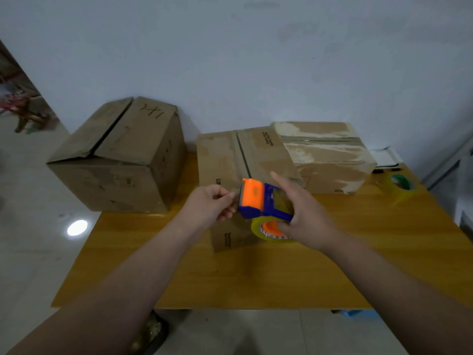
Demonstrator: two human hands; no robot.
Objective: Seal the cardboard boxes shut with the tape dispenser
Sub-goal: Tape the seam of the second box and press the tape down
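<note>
In front of unsealed brown cardboard box (256, 155) on yellow wooden worktop (256, 272): blue-and-orange plastic tape dispenser (258, 198), gripped by right hand (307, 216); left hand (207, 203) pinching tape end (235, 195) at its orange mouth.

The tape dispenser (263, 201) at the centre is smooth orange and blue plastic with a slight sheen, and the tape (256, 226) wound on it is glossy, yellowish and translucent, like the spare roll (401, 187) at right on the table (256, 272), whose yellow wood-grain top looks smooth and softly glossy. The cardboard is matt brown: the large box (115, 155) at left creased and scuffed, the far box (330, 160) at upper right torn to rough pale paper under a shiny tape strip (320, 142). The floor (38, 239) at lower left is polished tile.
</note>
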